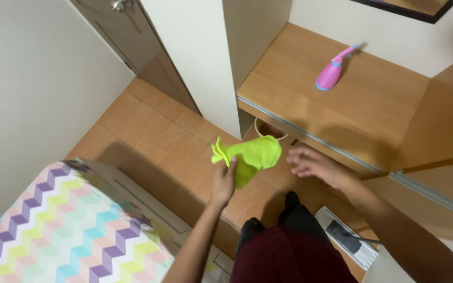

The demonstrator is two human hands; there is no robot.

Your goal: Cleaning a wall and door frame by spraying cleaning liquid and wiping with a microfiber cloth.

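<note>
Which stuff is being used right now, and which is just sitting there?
In use:
- green cloth, held up by the left hand
- right hand, open beside it

Just lying about:
- pink spray bottle on the wooden desk
- flat mop on the floor
- zigzag bedsheet

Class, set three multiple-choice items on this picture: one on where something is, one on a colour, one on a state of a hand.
1. Where does the pink spray bottle stand?
A. on the wooden desk
B. on the floor
C. on the bed

2. What colour is the cloth?
A. white
B. lime green
C. red

3. How is the right hand?
A. gripping the bottle
B. flat on the bed
C. open and empty beside the cloth

Answers: 1 A, the bottle stands on the desktop near the wall. 2 B, the cloth pinched in the left hand is bright lime green. 3 C, its fingers are spread, holding nothing.
</note>
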